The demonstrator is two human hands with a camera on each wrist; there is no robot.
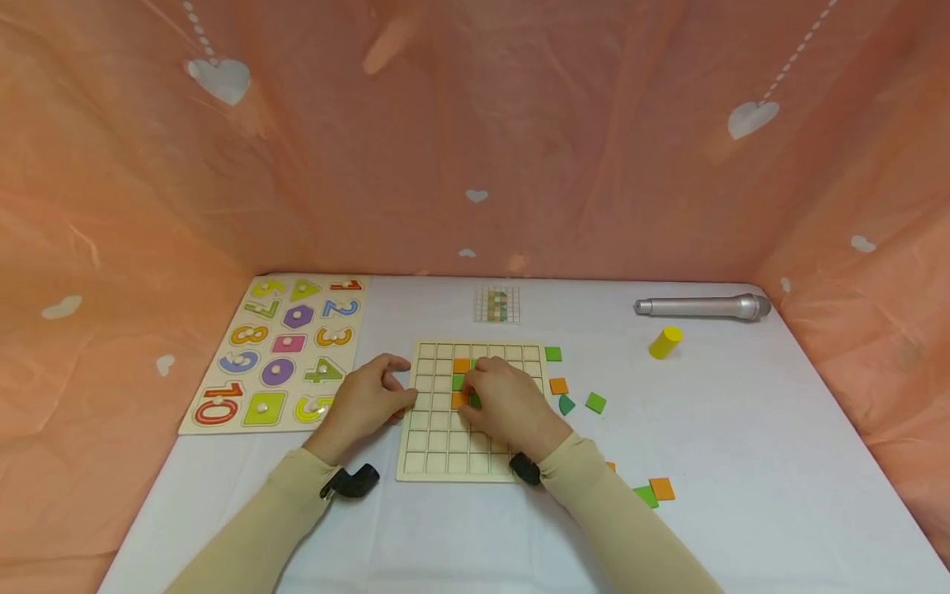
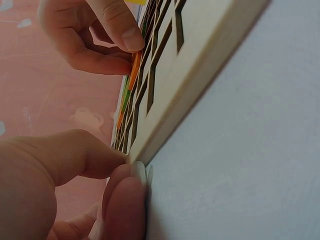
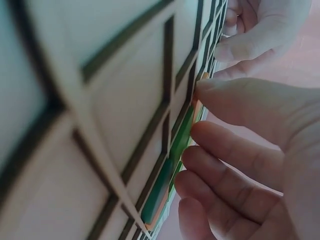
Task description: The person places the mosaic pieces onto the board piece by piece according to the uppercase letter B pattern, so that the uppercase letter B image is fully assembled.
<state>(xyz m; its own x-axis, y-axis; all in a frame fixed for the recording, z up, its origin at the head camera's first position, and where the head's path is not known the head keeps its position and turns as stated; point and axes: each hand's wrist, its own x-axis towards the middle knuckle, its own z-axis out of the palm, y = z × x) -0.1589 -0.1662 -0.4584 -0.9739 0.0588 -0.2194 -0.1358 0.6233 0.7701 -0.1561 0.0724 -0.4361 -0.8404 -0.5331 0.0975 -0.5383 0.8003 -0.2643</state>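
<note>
A wooden grid board [image 1: 426, 441] lies flat before me, several small tiles set in its squares. My left hand [image 1: 369, 398] holds the board's left edge, thumb and fingertips against it. Over the middle of the board, my right hand [image 1: 514, 406] rests its fingertips on the tiles. Its thumb touches an orange tile [image 2: 134, 71] in the left wrist view. Beside that hand sit another orange tile [image 1: 462, 365] and a light green tile [image 1: 458, 383]. A dark green tile [image 3: 157, 192] shows below the fingers in the right wrist view. The palm hides part of the board.
Loose tiles, including a green square [image 1: 596, 403] and an orange square [image 1: 662, 489], lie right of the board. A number puzzle [image 1: 252, 351] stands left, a pattern card [image 1: 497, 304] behind. Farther right are a yellow cylinder [image 1: 665, 342] and a silver microphone [image 1: 698, 308].
</note>
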